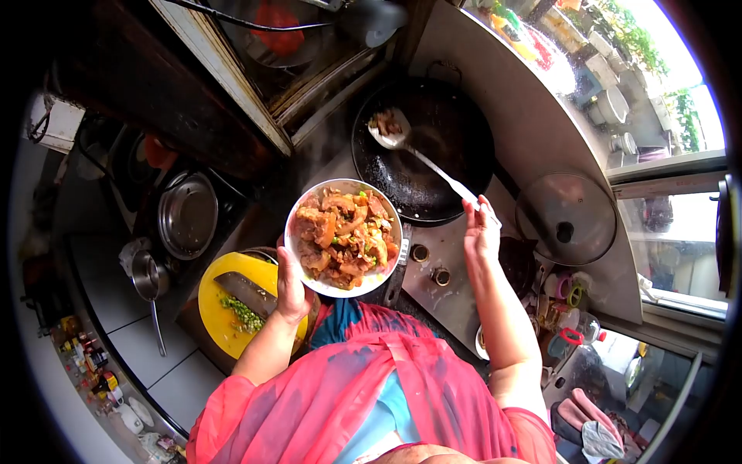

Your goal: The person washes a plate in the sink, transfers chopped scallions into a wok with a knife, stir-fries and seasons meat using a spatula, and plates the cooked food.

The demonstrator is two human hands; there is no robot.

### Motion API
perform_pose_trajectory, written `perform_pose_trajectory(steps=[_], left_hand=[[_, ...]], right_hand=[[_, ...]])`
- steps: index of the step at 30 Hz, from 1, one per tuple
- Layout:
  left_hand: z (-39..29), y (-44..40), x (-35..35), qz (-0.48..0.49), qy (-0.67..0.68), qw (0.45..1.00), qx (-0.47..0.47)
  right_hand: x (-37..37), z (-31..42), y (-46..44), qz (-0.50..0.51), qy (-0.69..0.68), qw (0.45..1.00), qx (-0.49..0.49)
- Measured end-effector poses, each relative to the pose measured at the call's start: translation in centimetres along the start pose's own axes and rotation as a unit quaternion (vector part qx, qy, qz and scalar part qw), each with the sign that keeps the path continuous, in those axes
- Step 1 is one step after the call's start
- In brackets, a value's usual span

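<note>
My left hand [291, 290] grips the rim of a white bowl [345, 291], which is heaped with cooked meat pieces [340, 232] and bits of green. In my right hand [483, 232] is the white handle of a ladle [433, 166]. The ladle's head holds a few meat pieces and hangs over the left part of a large black wok [456, 124]. Apart from dark, oily residue, no food heap shows in the wok. The bowl is at the wok's lower left, close to my body.
A yellow cutting board [216, 309] with a cleaver [247, 292] and chopped greens [243, 315] lies at left. Beyond it are a metal plate [188, 215] and a small saucepan [147, 277]. A glass lid [566, 218] leans at right, near two stove knobs [440, 276].
</note>
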State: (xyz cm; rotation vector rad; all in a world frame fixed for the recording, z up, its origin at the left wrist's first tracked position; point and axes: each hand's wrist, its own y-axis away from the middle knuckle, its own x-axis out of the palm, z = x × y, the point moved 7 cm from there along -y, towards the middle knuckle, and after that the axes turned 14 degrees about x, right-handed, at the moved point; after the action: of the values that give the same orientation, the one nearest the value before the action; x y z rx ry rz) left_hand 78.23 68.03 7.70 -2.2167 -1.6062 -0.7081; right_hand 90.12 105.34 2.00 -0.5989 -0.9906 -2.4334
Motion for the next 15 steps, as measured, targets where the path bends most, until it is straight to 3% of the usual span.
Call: perform_pose_trajectory(steps=[5,12,15], left_hand=[[0.2,-1.2,0.1,-0.01,-0.017,1.0,0.009],[3.7,-6.6,0.6,0.006,-0.027,0.998,0.057],[5.1,-8.9,2.2,-0.001,-0.007,0.998,0.059]], right_hand=[[-0.2,0.1,-2.1,0.018,-0.07,0.997,0.036],[3.0,7.7,4.5,0.104,0.021,0.991,-0.083],[4.5,12.0,11.0,0.085,0.094,0.983,-0.135]])
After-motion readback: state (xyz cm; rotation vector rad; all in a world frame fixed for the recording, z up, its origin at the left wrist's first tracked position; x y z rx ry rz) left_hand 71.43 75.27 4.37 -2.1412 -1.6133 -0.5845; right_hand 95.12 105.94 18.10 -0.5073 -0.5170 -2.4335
